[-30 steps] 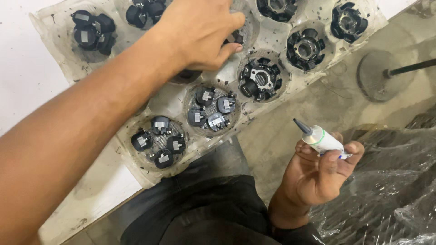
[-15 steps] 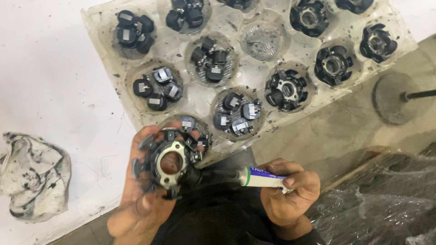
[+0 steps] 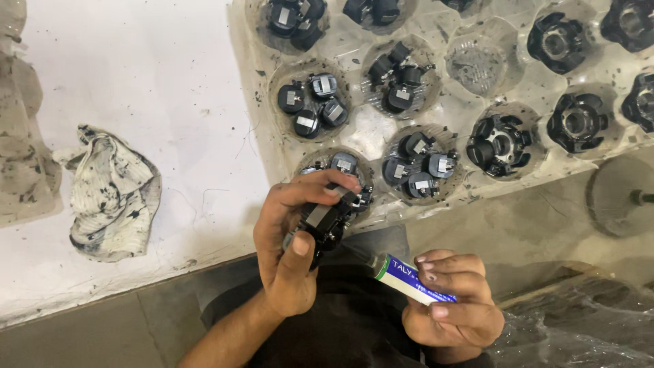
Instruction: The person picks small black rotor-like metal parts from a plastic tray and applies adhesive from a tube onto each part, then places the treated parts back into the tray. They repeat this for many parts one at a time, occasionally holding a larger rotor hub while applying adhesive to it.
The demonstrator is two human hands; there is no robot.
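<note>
- Your left hand (image 3: 293,262) clamps the black, multi-pole ring-shaped motor part (image 3: 330,219) between thumb and curled fingers, holding it in the air just near of the tray's edge.
- Your right hand (image 3: 453,307) pinches the small white tube with a blue label and green band (image 3: 409,279), fingers pressed around its body; its nozzle points left and slightly far, towards the part.
- The tube's long axis runs from your right hand up-left to the part; the tip sits just beside the part's near right side, whether touching I cannot tell.
- The part lies left of the tube, so your left hand is the one at it.
- Far of both hands lies the clear moulded plastic tray (image 3: 381,133), its round pockets holding similar black parts, one pocket (image 3: 477,65) bare.
- The tray rests on a stained white tabletop (image 3: 157,88); a crumpled, smudged grey rag (image 3: 112,194) lies well to the left.
- A round grey metal disc on a rod (image 3: 616,197) stands at the right.
</note>
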